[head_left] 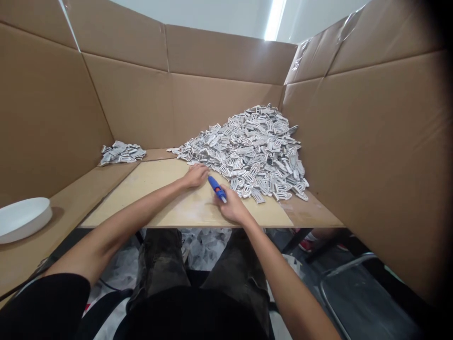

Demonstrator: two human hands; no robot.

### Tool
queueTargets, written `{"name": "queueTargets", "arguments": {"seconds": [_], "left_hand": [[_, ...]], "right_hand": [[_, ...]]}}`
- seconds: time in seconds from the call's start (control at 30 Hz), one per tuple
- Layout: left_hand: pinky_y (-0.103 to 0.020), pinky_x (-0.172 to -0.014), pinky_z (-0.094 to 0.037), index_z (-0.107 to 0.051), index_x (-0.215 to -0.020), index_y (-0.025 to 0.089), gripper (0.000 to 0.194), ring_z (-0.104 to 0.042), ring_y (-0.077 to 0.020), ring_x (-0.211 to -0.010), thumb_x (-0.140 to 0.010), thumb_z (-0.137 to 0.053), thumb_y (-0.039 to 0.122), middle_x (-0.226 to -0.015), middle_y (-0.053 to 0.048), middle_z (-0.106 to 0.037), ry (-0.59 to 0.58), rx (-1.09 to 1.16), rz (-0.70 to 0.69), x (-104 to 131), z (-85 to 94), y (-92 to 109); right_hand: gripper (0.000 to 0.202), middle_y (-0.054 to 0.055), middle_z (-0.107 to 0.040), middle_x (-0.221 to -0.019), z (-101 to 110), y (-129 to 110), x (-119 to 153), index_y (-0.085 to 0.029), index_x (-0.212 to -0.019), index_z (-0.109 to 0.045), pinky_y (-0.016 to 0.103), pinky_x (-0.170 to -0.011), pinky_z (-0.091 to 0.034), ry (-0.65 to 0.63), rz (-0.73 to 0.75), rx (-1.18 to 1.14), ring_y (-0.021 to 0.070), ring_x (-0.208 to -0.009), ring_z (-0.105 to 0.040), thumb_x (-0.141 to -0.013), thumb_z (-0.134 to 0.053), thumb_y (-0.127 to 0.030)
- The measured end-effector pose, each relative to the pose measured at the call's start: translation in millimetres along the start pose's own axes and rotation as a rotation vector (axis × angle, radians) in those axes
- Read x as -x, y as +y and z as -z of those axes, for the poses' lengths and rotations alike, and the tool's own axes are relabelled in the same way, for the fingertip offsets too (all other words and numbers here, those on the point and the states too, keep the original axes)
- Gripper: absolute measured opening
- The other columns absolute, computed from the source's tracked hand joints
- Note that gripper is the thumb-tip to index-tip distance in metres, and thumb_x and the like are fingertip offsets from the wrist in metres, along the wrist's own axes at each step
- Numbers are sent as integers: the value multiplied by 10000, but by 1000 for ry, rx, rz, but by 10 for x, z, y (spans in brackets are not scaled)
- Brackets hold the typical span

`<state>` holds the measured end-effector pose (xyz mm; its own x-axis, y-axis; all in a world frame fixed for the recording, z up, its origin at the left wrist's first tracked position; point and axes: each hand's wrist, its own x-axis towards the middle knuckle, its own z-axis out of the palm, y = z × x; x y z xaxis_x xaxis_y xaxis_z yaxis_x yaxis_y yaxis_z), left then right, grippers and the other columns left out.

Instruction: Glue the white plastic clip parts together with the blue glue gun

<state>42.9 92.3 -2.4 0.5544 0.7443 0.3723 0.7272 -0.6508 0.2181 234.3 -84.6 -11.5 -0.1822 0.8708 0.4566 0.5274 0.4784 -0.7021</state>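
Note:
A large heap of flat grey-white slotted pieces rises against the back and right cardboard walls. My left hand rests at the heap's lower left edge, palm down; its fingers are partly bent and what lies under them is hidden. My right hand is wrapped round a blue pen-like tool with an orange part and a pale end, just in front of the heap. The tool's blue tip points up and left, close to my left fingertips.
A smaller pile of similar pieces lies at the back left. A white bowl stands at the far left. Cardboard walls surround the pale work board. Below are a metal-framed chair and a person's red shoe.

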Motion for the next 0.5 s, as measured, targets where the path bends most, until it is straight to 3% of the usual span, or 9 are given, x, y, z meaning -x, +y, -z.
{"name": "queueTargets", "arguments": {"seconds": [0.17,0.27,0.4,0.5], "left_hand": [[-594,-1254,-349,-592,-1512,202,541,-474,-354,-1476,-1092,-343,435,-1572,-187,-538,-38,88,-200,133,5,697],[-640,-1283,-287,-488,-1620,281,634,-320,-390,-1602,-1067,-411,581,-1730,-161,-372,-55,162,-279,206,-50,1112],[-791,-1222,-262,-476,-1641,345,844,-111,-537,-1646,-917,-590,762,-1819,-147,-169,-142,176,-206,183,-207,1489],[-818,-1165,-324,-568,-1571,307,743,-90,-579,-1633,-923,-628,664,-1822,-147,-157,-142,103,-136,93,-329,1563]], "right_hand": [[278,45,-678,-837,227,188,-8,-256,-943,-536,393,-765,-568,441,-138,-285,226,-744,-664,-886,-657,-500],[320,70,-689,-829,428,253,-57,-271,-912,-500,435,-795,-601,668,-203,-305,244,-758,-689,-876,-649,-552],[321,73,-692,-815,611,293,-52,-279,-883,-488,436,-814,-613,739,-203,-204,243,-766,-688,-867,-647,-558],[325,69,-691,-823,636,316,-16,-281,-879,-476,427,-811,-615,756,-198,-194,237,-762,-686,-862,-635,-564]]}}
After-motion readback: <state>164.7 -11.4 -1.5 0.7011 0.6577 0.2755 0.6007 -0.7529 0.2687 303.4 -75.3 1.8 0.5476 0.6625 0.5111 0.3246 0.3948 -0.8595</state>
